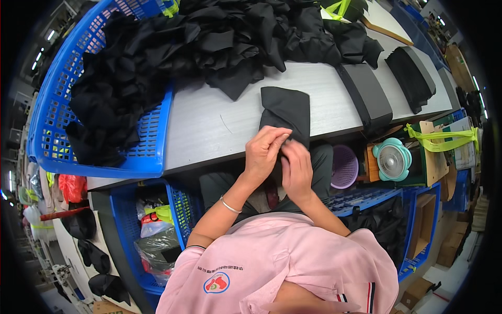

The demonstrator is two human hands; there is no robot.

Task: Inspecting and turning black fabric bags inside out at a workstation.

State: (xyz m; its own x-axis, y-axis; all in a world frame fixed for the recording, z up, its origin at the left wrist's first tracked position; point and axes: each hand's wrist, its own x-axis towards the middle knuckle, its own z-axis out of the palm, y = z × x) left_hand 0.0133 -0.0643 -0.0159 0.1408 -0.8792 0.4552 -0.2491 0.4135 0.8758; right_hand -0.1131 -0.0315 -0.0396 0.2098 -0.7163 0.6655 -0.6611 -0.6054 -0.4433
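A folded black cloth piece [287, 110] lies at the table's near edge, its near end partly behind my hands. My left hand [264, 152], with a silver bangle at the wrist, reaches over it from the left, thumb and fingertips pressed together. Close by on the right, my right hand [297, 170] is curled, its fingertips slightly smeared by motion and nearly meeting the left ones. Whatever sits between the fingertips is too small or hidden to make out.
Black cloth pieces [225, 42] heap across the far table and into a blue basket [149, 167] at left. Two black stacks [368, 94] stand on the right of the table [209, 125]. Beyond its near edge are a purple basket [345, 167] and a turquoise fan [393, 159].
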